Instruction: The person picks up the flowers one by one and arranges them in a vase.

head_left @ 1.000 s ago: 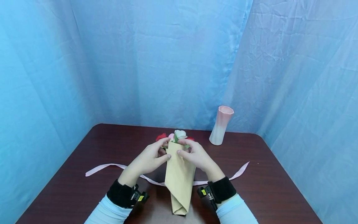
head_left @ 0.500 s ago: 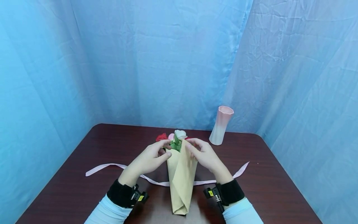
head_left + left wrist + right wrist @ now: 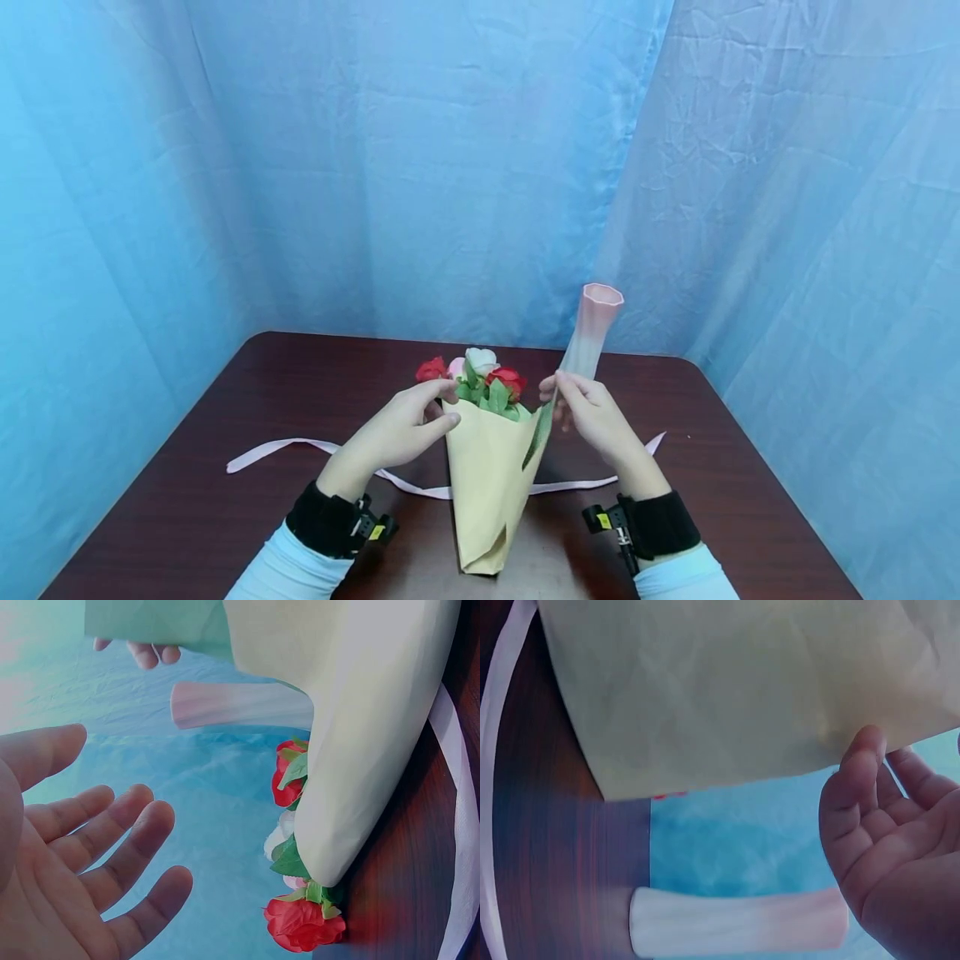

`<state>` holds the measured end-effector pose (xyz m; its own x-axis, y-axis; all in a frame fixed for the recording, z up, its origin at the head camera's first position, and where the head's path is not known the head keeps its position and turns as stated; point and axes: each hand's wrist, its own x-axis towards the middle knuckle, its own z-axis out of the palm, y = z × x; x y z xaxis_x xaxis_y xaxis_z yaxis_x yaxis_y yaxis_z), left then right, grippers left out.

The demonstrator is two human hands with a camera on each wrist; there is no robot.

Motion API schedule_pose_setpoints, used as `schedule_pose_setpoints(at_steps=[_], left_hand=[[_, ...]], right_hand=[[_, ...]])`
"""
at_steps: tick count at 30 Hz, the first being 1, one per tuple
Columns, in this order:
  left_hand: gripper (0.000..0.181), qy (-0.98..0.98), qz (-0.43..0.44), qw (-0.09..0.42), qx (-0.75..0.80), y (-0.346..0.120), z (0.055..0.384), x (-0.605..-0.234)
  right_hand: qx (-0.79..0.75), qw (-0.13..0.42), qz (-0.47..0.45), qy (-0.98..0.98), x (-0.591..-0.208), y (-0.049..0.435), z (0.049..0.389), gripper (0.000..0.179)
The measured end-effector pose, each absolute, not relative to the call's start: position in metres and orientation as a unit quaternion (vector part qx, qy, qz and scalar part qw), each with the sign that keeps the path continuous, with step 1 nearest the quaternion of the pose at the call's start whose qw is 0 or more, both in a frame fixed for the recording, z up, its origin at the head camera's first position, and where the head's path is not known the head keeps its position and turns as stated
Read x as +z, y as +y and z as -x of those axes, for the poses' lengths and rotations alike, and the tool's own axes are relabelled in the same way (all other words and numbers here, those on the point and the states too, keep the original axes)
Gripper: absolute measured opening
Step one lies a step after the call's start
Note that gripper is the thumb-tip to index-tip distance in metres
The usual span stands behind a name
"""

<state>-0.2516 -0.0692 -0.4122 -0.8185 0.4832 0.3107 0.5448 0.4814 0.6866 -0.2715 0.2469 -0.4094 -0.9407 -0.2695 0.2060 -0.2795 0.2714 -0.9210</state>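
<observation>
i have the right hand (image 3: 592, 412) pinching the wrapping paper (image 3: 483, 475) by the edge at its upper right corner; the left hand (image 3: 408, 425) grasps nothing, its fingers loose and spread just beside the paper's left edge.

on my feed the blue curtain (image 3: 450, 167) fills the back, with the dark table (image 3: 187, 517) below it. the paper lies on the table between the hands, a tapering cone with its folded narrow end toward me and its right flap held away from the flowers (image 3: 481, 360). i judge it light and limp across the face, a little stiffer along the folds, and quick to crease or tear if tugged. i'd take it by the flap's edge in a soft, flat pinch and steady it lower down with a broad palm, without squeezing.

the pink-and-white vase (image 3: 592, 333) stands behind the right hand; it looks hard, smooth and breakable, so i'd give it room. the pale ribbon (image 3: 577, 485) runs behind the wrapping, probably soft and slippery, best pinched near an end. smallest are the flowers at the cone's mouth: 2 red, 1 white, 1 pink. their petals look easily bent, so i wouldn't hold there.
</observation>
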Motion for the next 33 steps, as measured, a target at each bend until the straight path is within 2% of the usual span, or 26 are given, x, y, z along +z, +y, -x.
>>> schedule_pose_setpoints(at_steps=[10, 15, 19, 23, 27, 33], left_hand=[[0.045, -0.864, 0.288, 0.021, -0.412, -0.068, 0.252, -0.413], [0.050, -0.869, 0.282, 0.010, -0.407, -0.067, 0.252, -0.416], [0.052, -0.872, 0.282, -0.001, -0.400, -0.066, 0.254, -0.420], [0.052, -0.872, 0.284, -0.007, -0.399, -0.067, 0.255, -0.420], [0.052, -0.873, 0.283, -0.013, -0.397, -0.066, 0.256, -0.421], [0.051, -0.876, 0.280, -0.028, -0.391, -0.065, 0.253, -0.423]], right_hand=[[0.586, -0.007, -0.179, -0.790, -0.408, 0.284, 0.262, 0.062], [0.578, -0.052, -0.158, -0.799, -0.408, 0.301, 0.257, 0.070], [0.571, -0.097, -0.147, -0.802, -0.412, 0.314, 0.254, 0.071], [0.539, -0.119, -0.133, -0.823, -0.414, 0.327, 0.253, 0.071], [0.478, -0.118, -0.117, -0.863, -0.417, 0.339, 0.251, 0.062], [0.410, -0.135, -0.165, -0.887, -0.428, 0.355, 0.248, 0.035]])
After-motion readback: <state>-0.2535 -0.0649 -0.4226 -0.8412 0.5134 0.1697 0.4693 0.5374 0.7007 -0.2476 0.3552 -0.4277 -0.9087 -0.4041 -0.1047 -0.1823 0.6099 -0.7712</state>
